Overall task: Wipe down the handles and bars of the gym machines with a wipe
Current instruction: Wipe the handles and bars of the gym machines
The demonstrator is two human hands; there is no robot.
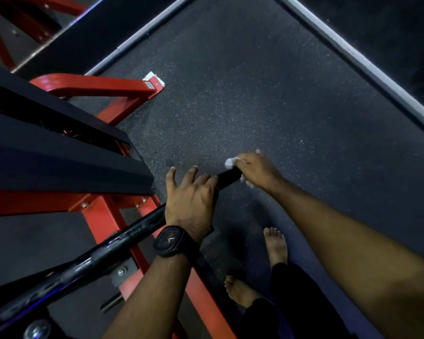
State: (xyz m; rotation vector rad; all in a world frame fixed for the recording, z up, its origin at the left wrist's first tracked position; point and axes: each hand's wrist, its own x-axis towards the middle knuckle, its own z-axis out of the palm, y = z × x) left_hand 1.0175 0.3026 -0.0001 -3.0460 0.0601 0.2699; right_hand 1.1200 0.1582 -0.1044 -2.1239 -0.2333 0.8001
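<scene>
black rubber or foam on the handle (227, 179), capping the far end of a glossy dark bar (123, 238). slants from the lower left of the head view up toward the right, long axis diagonal, out past the red frame (103, 216) and over the speckled floor (255, 94).

right hand (257, 168): curled round the very tip of the handle, with a white wipe (230, 163) bunched under the fingers and a scrap of it showing below the palm. grips wipe and handle together.

left hand (191, 199): laid over the bar just inboard of the handle, fingers spread and mostly straight, draped rather than clenched. cannot tell where the thumb sits. black watch (173, 242) on that wrist.

probably at work on the handle's end, with the long stretch of bar behind the left hand not yet covered. likely calls for a draw back along the axis, down and to the left, toward the body. puts the left hand squarely in that path: touching the bar, between wipe and frame. needs lifting or sliding clear first. worth minding the bare feet (275, 245) below the bar's end.
</scene>
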